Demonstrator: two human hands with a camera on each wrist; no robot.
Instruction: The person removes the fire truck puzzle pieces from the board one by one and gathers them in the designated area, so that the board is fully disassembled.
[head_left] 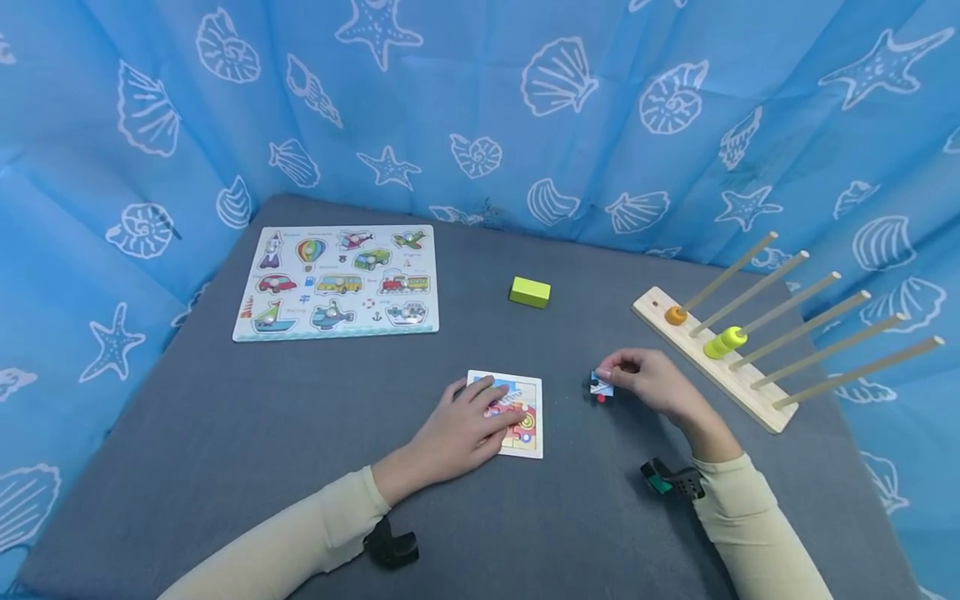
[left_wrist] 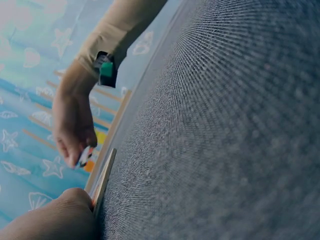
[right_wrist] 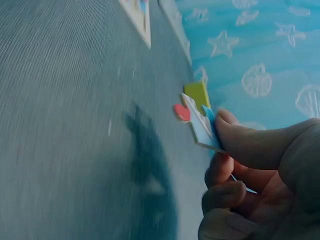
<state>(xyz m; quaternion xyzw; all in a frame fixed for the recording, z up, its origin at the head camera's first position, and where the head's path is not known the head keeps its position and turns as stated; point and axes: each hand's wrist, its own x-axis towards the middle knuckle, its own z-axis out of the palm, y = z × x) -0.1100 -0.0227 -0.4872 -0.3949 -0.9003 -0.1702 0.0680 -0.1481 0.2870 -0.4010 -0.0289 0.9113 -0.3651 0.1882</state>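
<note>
1. The puzzle piece (right_wrist: 202,126), blue and white with a red knob, sits between the thumb and fingertip of the right hand (head_left: 651,382), raised off the cloth; the other fingers curl in beneath, pinching nothing else.
2. Left of that pinch and well apart from it, the left hand (head_left: 465,432) lies across the small puzzle tray (head_left: 538,425), its fingers spread over the tray's face.
3. Between and around those spread fingers, red, yellow and blue pieces show inside the pale rim, so the picture looks partly built. The held piece is outside the tray and presumably remains to be fitted; whether other gaps lie under the palm, I cannot tell.
4. Beyond the fingers of both hands, roughly between them, is a yellow-green block (head_left: 530,292).
5. Right of the pinching fingertips stands a peg rack (head_left: 776,419) with an orange bead (head_left: 676,316) and yellow-green beads (head_left: 724,342) on its rods.
6. Farther out, beyond and left of the spread fingers, a vehicle board (head_left: 367,327) appears fully filled.
</note>
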